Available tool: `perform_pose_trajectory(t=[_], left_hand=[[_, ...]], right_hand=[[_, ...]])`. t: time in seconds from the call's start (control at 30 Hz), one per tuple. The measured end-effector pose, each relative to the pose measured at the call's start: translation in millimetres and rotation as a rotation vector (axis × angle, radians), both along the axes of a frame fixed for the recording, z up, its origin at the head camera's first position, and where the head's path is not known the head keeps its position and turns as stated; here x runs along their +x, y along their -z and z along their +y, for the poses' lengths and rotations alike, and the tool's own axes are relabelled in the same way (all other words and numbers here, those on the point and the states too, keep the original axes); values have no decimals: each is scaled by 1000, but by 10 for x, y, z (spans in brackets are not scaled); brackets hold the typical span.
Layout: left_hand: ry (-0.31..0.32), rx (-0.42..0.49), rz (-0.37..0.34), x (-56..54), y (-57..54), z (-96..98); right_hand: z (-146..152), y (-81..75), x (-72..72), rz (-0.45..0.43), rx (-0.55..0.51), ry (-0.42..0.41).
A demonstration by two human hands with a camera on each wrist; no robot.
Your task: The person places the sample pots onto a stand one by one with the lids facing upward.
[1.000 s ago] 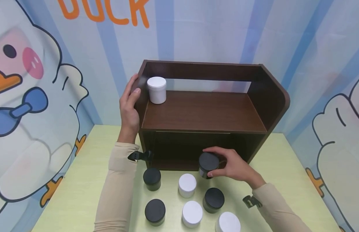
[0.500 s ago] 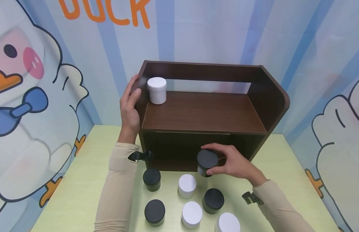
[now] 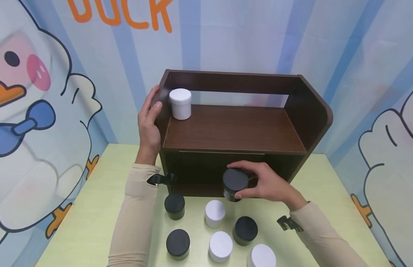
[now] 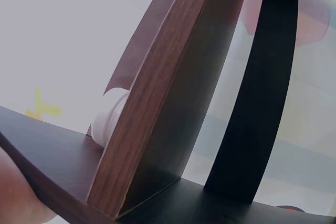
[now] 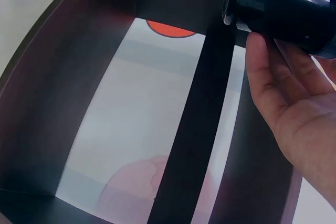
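Observation:
A black-lidded jar (image 3: 235, 180) is pinched between the thumb and fingers of my right hand (image 3: 270, 183), held upright before the lower compartment of a dark brown shelf (image 3: 233, 129). The right wrist view shows the same dark jar (image 5: 289, 9) with fingers (image 5: 286, 85) against its side. My left hand (image 3: 149, 126) rests with fairly straight fingers along the shelf's left side panel. Just inside that panel, a white jar (image 3: 180, 104) stands on the upper board; part of this white jar (image 4: 107, 119) also shows behind the wood in the left wrist view.
On the pale green table (image 3: 103, 193), before the shelf, stand white jars (image 3: 215, 214) and black jars (image 3: 245, 230), several in all. A rear rail (image 3: 233, 82) crosses the shelf's top back. Behind hangs a striped curtain (image 3: 226, 37) printed with cartoon ducks.
My right hand has carried the black jar slightly left and up towards the lower compartment opening. The left hand and the other jars stay as they were.

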State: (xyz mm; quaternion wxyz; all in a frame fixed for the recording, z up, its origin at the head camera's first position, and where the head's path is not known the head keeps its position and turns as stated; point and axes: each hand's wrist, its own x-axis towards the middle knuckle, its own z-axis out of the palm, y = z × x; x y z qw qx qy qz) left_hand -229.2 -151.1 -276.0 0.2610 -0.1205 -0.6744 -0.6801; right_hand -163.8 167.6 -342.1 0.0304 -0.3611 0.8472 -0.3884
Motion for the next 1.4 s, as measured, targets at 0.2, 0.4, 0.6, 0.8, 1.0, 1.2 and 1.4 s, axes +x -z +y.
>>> perform_pose_trajectory(t=[0.2, 0.4, 0.6, 0.8, 1.0, 1.2, 1.4], left_hand=[[6, 0, 10, -2, -1, 11], [-3, 3, 4, -3, 8, 4], [-8, 1, 5, -14, 7, -6], [-3, 15, -5, -11, 8, -1], [-5, 19, -1, -9, 9, 6], [-8, 17, -4, 4, 3, 10], [-5, 20, 2, 7, 0, 13]], right_hand=[[-31, -119, 12, 13, 17, -6], [-55, -239, 24, -21, 23, -15], [-68, -309, 2, -17, 13, -46], [-83, -386, -2, -30, 3, -70], [-103, -450, 3, -57, -8, -64], [-125, -480, -11, -39, -3, -69], [-147, -577, -31, 15, 20, -58]])
